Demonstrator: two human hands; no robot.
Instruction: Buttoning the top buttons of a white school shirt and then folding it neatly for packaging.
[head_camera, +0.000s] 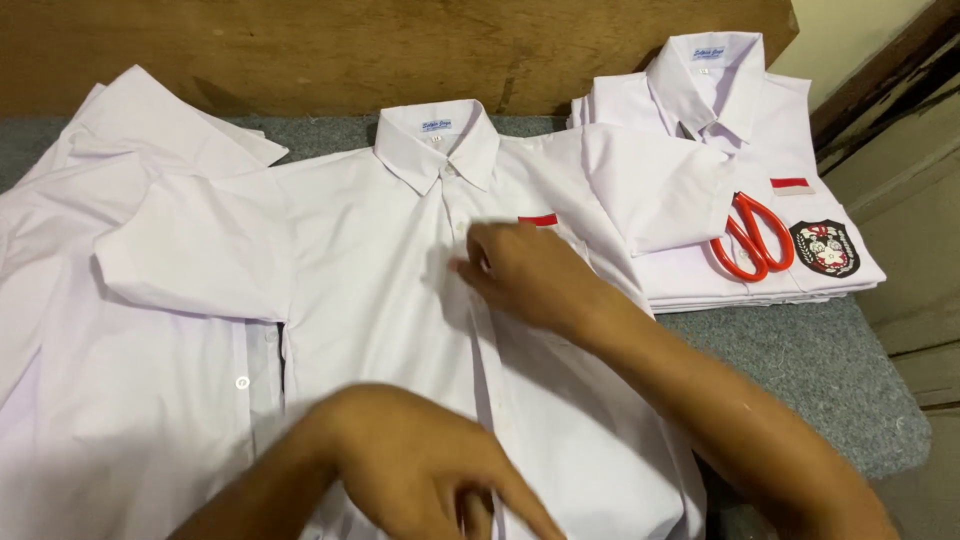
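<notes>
A person is working down the front placket of a white short-sleeved uniform shirt (400, 290) that is lying face up across the middle of a grey felt-covered table (830, 370), its collar pointing toward the far edge. The right hand (525, 275) is pinching the placket at chest height, fingers closing on the fabric just beside the small red-and-white chest patch (540, 219). The left hand (430, 465) is gripping the same strip lower down, near the table's front edge, thumb and forefinger pressing together on the cloth. The collar button is appearing fastened, while the lower placket is looking not yet closed, so the work is seeming roughly midway. More white shirts (90, 330) are lying loose and unfolded at the left edge. At the far right corner, a stack of folded shirts (740, 200) with a dark crest badge (824, 247) is sitting finished, with red-handled scissors (752, 243) resting on top. A wooden panel (350, 50) is backing the table, and wooden boards are running along the right
</notes>
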